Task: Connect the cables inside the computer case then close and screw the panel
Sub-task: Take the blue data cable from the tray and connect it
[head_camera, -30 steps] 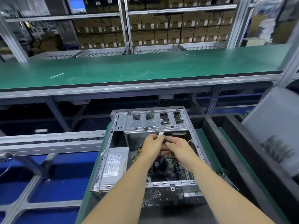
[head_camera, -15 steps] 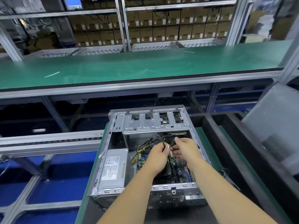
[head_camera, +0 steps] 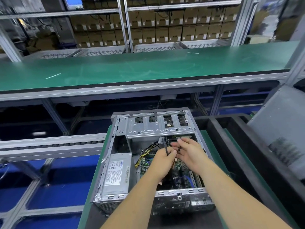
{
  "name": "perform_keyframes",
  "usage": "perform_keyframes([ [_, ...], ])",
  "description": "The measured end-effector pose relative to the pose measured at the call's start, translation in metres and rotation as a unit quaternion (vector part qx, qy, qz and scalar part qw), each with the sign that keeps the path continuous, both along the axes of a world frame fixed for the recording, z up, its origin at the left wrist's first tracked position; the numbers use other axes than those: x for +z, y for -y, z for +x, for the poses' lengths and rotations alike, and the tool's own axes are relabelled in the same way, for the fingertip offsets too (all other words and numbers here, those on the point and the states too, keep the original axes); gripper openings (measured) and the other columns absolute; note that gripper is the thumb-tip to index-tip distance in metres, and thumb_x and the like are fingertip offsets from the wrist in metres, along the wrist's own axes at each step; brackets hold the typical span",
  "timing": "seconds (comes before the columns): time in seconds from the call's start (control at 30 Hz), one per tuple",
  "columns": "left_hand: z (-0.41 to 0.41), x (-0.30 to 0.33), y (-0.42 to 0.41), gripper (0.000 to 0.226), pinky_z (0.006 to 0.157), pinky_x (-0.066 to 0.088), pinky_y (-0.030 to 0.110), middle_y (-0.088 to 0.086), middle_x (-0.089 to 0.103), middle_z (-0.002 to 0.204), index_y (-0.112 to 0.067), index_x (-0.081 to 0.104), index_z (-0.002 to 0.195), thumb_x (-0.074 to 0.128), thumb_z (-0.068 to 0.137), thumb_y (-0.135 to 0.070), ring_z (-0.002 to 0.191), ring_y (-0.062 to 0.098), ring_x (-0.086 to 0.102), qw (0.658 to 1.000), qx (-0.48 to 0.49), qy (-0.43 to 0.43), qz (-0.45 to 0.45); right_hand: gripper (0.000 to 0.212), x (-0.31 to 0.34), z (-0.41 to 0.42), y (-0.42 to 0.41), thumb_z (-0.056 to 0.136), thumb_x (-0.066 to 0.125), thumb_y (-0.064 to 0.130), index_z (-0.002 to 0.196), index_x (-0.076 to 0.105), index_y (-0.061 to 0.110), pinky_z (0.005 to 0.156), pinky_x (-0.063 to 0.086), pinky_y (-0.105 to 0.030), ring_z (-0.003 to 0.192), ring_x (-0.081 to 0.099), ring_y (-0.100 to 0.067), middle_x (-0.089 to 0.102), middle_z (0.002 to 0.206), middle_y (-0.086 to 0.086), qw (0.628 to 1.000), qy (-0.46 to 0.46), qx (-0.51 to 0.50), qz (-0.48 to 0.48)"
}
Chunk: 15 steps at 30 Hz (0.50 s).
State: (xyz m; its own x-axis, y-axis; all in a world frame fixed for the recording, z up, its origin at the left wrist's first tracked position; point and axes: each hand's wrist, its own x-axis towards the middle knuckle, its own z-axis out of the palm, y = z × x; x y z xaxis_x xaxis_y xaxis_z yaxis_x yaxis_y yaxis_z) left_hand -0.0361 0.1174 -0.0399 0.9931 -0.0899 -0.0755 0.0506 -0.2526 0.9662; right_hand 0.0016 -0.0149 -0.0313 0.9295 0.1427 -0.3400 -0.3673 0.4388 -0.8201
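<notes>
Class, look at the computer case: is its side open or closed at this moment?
Open. The computer case has no panel on top: the power supply, motherboard and cables show, and both hands reach inside.

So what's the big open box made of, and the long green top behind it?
The computer case looks like bare sheet metal: dull silver-grey, thin folded edges, punched slots and holes. The green top looks like a rubbery or vinyl mat with a soft sheen and faint scuffs, laid on a silvery metal frame; which exactly, I can't tell.
</notes>
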Motion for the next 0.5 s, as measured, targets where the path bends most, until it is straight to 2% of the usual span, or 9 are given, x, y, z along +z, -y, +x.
perform_keyframes([
  [0.07,0.0021,0.0018,0.0002,0.029,0.065,0.050,0.034,0.007,0.056,0.070,0.002,0.056,0.083,0.044,0.103,-0.015,0.066,0.018,0.054,0.997,0.066,-0.014,-0.048,0.037,0.0023,-0.0015,-0.0002,0.103,0.053,0.002,0.137,0.042,0.012,0.072,0.062,-0.037,0.092,0.076,-0.029,0.077,0.102,-0.019,0.999,0.042,-0.002,0.024],
  [0.13,0.0059,0.0023,-0.0033,0.023,0.052,0.051,0.029,0.005,0.058,0.069,-0.002,0.057,0.091,0.041,0.104,-0.013,0.058,0.015,0.055,0.982,0.151,-0.040,-0.101,0.058,0.0030,-0.0039,0.0009,0.103,0.050,0.000,0.151,0.030,0.026,0.072,0.061,-0.035,0.082,0.075,-0.026,0.075,0.109,-0.020,0.997,0.069,0.022,0.039],
  [0.17,0.0072,0.0030,-0.0057,0.019,0.046,0.048,0.028,0.005,0.055,0.068,-0.005,0.055,0.097,0.040,0.105,-0.014,0.053,0.014,0.051,0.975,0.183,-0.051,-0.118,0.062,0.0040,-0.0056,0.0008,0.103,0.050,0.000,0.155,0.026,0.027,0.072,0.060,-0.034,0.074,0.071,-0.023,0.075,0.111,-0.020,0.996,0.077,0.036,0.036],
  [0.23,0.0072,0.0033,-0.0082,0.018,0.046,0.039,0.027,0.003,0.051,0.071,-0.012,0.050,0.105,0.041,0.105,-0.027,0.052,0.012,0.044,0.971,0.207,-0.055,-0.102,0.052,0.0069,-0.0087,0.0004,0.104,0.048,0.002,0.152,0.033,0.016,0.066,0.056,-0.033,0.060,0.060,-0.017,0.076,0.106,-0.018,0.994,0.088,0.061,0.017],
  [0.3,0.0051,0.0025,-0.0070,0.028,0.056,0.037,0.029,0.000,0.053,0.080,-0.019,0.046,0.108,0.036,0.104,-0.045,0.062,0.012,0.047,0.978,0.203,-0.029,-0.032,0.038,0.0063,-0.0089,-0.0003,0.106,0.047,0.009,0.142,0.045,-0.001,0.054,0.047,-0.029,0.048,0.042,-0.013,0.072,0.084,-0.015,0.995,0.076,0.070,0.015],
  [0.37,0.0025,0.0014,-0.0037,0.036,0.059,0.036,0.031,0.001,0.053,0.084,-0.024,0.043,0.109,0.024,0.103,-0.054,0.066,0.015,0.046,0.981,0.194,-0.018,-0.023,0.035,0.0054,-0.0084,-0.0005,0.107,0.048,0.027,0.131,0.057,0.003,0.046,0.036,-0.027,0.044,0.030,-0.012,0.055,0.061,-0.009,0.997,0.055,0.060,-0.007],
  [0.43,0.0041,0.0009,-0.0037,0.035,0.055,0.033,0.031,0.004,0.051,0.081,-0.027,0.046,0.104,0.020,0.104,-0.051,0.060,0.015,0.040,0.980,0.194,-0.024,-0.045,0.031,0.0045,-0.0080,0.0000,0.108,0.047,0.032,0.120,0.064,0.009,0.046,0.035,-0.028,0.044,0.029,-0.013,0.043,0.055,-0.004,0.997,0.047,0.038,-0.048],
  [0.5,0.0069,0.0002,-0.0075,0.030,0.050,0.032,0.028,0.004,0.049,0.075,-0.022,0.052,0.098,0.028,0.105,-0.038,0.052,0.013,0.037,0.981,0.185,-0.031,-0.053,0.024,0.0024,-0.0076,-0.0005,0.108,0.046,0.020,0.116,0.064,0.006,0.050,0.043,-0.029,0.048,0.039,-0.013,0.051,0.061,-0.004,0.997,0.049,0.030,-0.056],
])
